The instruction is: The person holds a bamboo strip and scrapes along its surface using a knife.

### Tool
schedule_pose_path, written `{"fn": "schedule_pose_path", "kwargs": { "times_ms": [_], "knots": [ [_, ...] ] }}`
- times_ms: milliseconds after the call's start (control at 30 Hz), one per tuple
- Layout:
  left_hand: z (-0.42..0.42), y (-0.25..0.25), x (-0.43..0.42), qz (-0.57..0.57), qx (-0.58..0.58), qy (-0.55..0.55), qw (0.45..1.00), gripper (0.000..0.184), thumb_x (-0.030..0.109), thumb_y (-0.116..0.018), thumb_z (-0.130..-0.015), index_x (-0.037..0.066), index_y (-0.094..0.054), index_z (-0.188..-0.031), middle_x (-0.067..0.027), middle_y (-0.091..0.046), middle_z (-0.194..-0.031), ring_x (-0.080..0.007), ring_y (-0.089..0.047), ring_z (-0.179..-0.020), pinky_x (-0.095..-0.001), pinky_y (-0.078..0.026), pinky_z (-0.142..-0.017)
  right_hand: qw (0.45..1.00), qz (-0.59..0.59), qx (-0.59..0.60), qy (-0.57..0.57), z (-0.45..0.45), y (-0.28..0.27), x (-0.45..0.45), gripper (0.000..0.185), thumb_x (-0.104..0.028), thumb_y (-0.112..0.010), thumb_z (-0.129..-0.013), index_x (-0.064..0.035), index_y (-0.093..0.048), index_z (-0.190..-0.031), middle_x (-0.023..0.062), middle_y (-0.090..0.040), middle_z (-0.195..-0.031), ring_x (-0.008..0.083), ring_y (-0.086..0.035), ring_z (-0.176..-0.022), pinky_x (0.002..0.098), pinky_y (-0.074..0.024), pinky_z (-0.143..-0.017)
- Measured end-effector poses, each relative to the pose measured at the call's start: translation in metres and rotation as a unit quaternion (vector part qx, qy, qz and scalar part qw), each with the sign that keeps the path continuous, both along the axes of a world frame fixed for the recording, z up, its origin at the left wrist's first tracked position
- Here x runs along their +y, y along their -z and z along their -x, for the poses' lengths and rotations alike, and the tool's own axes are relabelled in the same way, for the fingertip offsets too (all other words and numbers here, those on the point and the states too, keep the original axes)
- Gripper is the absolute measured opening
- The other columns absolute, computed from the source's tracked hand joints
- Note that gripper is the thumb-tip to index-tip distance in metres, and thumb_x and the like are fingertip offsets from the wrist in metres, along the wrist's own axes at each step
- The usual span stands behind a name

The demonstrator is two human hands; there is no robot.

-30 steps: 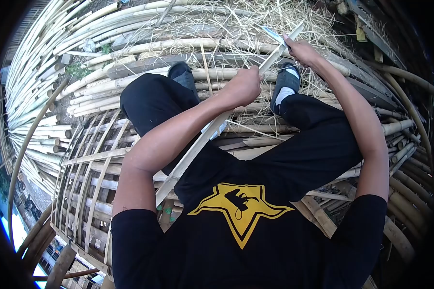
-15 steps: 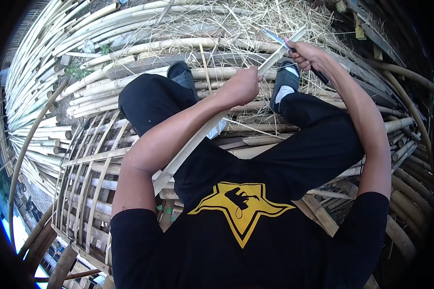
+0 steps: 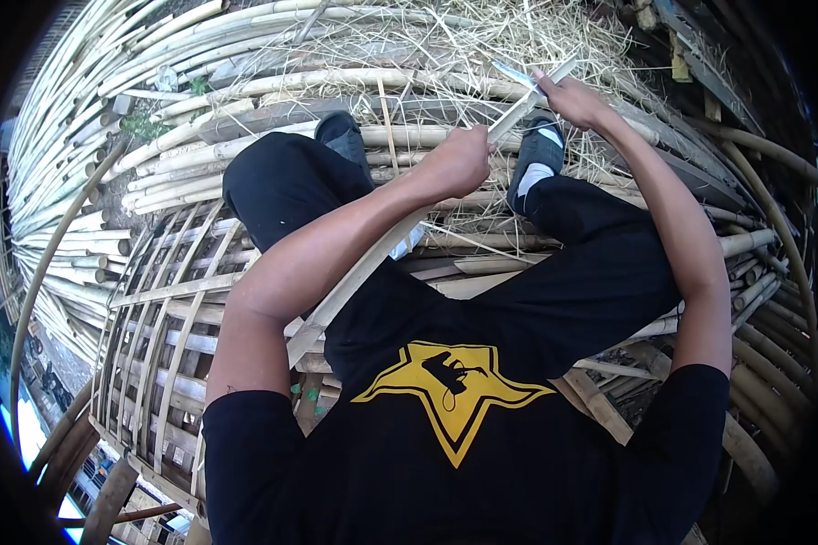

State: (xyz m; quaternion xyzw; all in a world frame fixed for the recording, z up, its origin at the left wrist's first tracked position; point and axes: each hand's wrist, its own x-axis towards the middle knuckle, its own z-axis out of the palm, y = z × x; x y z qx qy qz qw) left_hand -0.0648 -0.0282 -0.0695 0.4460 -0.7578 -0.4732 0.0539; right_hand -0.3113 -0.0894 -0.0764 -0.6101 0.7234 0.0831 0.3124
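My left hand point(image 3: 459, 162) is closed around a long pale bamboo strip point(image 3: 354, 280). The strip runs from beside my left elbow, under the forearm, up to its far end by my other hand. My right hand point(image 3: 568, 100) grips a knife, its handle mostly hidden by the fingers. The knife's blade point(image 3: 515, 74) points up and to the left, lying across the strip near the far end. Whether the edge bites into the bamboo I cannot tell.
Thin shavings point(image 3: 482, 45) litter the ground ahead. Bamboo poles point(image 3: 82, 182) are stacked at left, with more poles point(image 3: 782, 363) at right. A woven bamboo lattice point(image 3: 168, 336) stands by my left side. My shoes point(image 3: 538, 150) rest among the poles.
My right hand has turned, so the knife handle that stuck out below it is now hidden. My left hand and the bamboo strip stay in nearly the same place.
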Motion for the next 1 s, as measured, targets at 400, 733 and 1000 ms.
{"fn": "schedule_pose_path", "kwargs": {
  "times_ms": [400, 733, 1000],
  "knots": [
    [-0.005, -0.015, -0.007, -0.054, -0.028, 0.010, 0.998, 0.029, 0.017, -0.049, -0.091, -0.011, -0.053, -0.099, -0.0337, -0.060, -0.090, -0.0460, -0.060, -0.089, -0.0494, -0.046, -0.082, 0.882, -0.240, -0.305, 0.267, -0.018, -0.030, 0.010, 0.055, -0.060, -0.033, -0.094, -0.0180, -0.029, -0.058, -0.0102, -0.022, -0.047, 0.0015, -0.015, -0.035, 0.0214, -0.0119, -0.032],
    [-0.006, -0.008, -0.007, -0.040, -0.008, 0.014, 0.999, 0.030, 0.017, -0.046, -0.092, -0.010, -0.053, -0.100, -0.0320, -0.061, -0.084, -0.0438, -0.063, -0.082, -0.0492, -0.048, -0.076, 0.781, -0.296, -0.449, 0.317, -0.010, -0.024, 0.017, 0.053, -0.052, -0.028, -0.098, -0.0175, -0.026, -0.057, -0.0100, -0.019, -0.047, 0.0018, -0.014, -0.035, 0.0192, -0.0132, -0.029],
    [-0.006, -0.028, -0.018, -0.070, -0.021, 0.002, 0.997, 0.029, 0.018, -0.048, -0.092, -0.010, -0.056, -0.098, -0.0307, -0.062, -0.085, -0.0420, -0.063, -0.082, -0.0480, -0.048, -0.075, 0.730, -0.291, -0.505, 0.356, -0.012, -0.032, 0.011, 0.052, -0.049, -0.032, -0.098, -0.0175, -0.028, -0.057, -0.0096, -0.019, -0.044, 0.0014, -0.013, -0.032, 0.0179, -0.0133, -0.025]
  ]
}}
